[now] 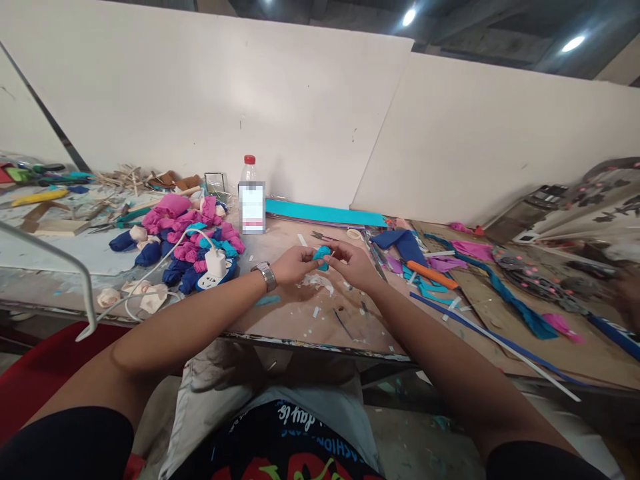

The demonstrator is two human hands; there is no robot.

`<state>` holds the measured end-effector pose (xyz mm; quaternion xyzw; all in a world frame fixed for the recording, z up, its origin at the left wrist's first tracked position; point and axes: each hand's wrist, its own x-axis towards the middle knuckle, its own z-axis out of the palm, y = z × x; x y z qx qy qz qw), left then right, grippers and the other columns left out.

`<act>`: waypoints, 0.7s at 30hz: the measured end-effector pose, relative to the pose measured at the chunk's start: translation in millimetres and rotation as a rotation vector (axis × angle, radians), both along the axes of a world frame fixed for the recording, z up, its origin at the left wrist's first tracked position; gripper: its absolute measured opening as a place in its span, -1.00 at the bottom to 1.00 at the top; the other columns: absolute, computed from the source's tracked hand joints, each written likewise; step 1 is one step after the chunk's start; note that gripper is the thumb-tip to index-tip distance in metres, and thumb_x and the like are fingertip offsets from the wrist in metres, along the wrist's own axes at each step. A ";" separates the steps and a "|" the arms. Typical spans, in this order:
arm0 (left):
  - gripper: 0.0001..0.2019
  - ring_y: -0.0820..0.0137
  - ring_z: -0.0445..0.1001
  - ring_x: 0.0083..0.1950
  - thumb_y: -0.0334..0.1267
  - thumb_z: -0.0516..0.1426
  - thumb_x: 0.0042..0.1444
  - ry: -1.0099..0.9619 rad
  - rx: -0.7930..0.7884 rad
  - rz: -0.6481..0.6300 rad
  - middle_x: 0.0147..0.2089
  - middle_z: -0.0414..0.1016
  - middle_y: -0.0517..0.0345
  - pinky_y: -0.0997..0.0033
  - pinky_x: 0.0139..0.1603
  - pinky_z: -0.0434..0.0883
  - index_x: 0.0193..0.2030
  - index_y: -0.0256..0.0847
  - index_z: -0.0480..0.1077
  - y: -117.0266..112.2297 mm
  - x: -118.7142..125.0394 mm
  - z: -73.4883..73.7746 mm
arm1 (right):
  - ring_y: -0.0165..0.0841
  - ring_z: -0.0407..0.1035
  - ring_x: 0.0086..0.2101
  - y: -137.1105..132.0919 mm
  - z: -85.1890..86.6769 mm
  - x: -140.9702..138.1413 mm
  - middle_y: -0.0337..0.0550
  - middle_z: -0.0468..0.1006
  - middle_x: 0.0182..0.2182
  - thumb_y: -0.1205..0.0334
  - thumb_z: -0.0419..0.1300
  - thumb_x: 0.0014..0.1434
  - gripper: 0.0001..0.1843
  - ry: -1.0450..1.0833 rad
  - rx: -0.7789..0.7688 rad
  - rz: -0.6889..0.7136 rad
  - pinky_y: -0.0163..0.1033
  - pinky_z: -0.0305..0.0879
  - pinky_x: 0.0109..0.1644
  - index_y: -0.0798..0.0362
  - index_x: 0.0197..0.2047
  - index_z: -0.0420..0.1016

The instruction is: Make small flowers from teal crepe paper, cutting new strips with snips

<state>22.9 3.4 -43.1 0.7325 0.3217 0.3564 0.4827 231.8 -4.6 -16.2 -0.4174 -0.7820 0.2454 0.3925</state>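
Note:
Both my hands meet over the middle of the worktable (300, 320). Between them is a small turquoise crepe-paper piece (323, 257), rolled into a bud shape. My left hand (295, 265), with a metal watch on its wrist, pinches the piece from the left. My right hand (353, 263) pinches it from the right with closed fingers. Just below the hands lies a crumpled clear scrap (319, 283) on the table.
A pile of pink, blue and turquoise paper flowers (187, 240) lies at the left beside a white power strip (216, 270). A plastic bottle (251, 200) stands behind. Scissors (320, 236), an orange cutter (431, 274), turquoise sheets (325, 215) and paper strips lie to the right.

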 end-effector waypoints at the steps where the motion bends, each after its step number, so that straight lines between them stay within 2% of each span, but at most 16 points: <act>1: -0.47 0.50 0.21 -0.50 0.26 0.20 0.13 -0.003 0.004 0.014 -0.42 0.42 0.20 0.46 -0.48 0.15 -0.22 -0.26 0.51 -0.5 0.0 0.5 | -0.26 0.46 -0.30 0.9 -0.8 -0.4 -0.06 0.67 -0.18 -0.11 0.32 0.19 -0.55 0.028 -0.037 0.020 -0.14 0.40 -0.19 0.03 0.01 0.63; 5: -0.49 0.44 0.34 -0.40 0.23 0.23 0.13 0.006 0.039 0.032 -0.33 0.53 0.12 0.44 -0.39 0.27 -0.18 -0.27 0.55 -0.9 -1.0 2.0 | -0.27 0.46 -0.30 1.7 0.1 -2.0 -0.10 0.67 -0.24 -0.17 0.31 0.18 -0.54 0.102 -0.122 0.070 -0.17 0.39 -0.19 0.06 -0.10 0.65; 10: -0.45 0.42 0.36 -0.40 0.28 0.19 0.15 0.023 0.055 0.063 -0.40 0.50 0.14 0.43 -0.37 0.29 -0.25 -0.28 0.57 0.6 -2.5 2.8 | -0.27 0.45 -0.33 -2.2 5.3 -2.0 -0.08 0.64 -0.33 -0.20 0.34 0.15 -0.48 0.113 -0.125 0.036 -0.17 0.38 -0.21 0.10 -0.09 0.65; 15: -0.48 0.45 0.34 -0.43 0.24 0.22 0.14 0.029 0.061 0.073 -0.40 0.52 0.16 0.44 -0.38 0.24 -0.26 -0.29 0.58 -2.3 -2.6 5.0 | -0.27 0.45 -0.34 -3.2 5.4 -3.0 -0.04 0.64 -0.32 -0.19 0.32 0.18 -0.48 0.111 -0.124 0.012 -0.16 0.37 -0.21 0.10 -0.06 0.66; 21: -0.45 0.40 0.45 -0.32 0.24 0.20 0.16 -0.039 0.041 0.072 -0.30 0.60 0.07 0.41 -0.27 0.35 -0.19 -0.32 0.60 -3.4 -2.0 6.4 | -0.31 0.42 -0.36 -2.1 2.9 -3.1 -0.06 0.65 -0.26 -0.21 0.34 0.14 -0.47 0.152 -0.123 0.007 -0.18 0.37 -0.25 0.08 -0.08 0.66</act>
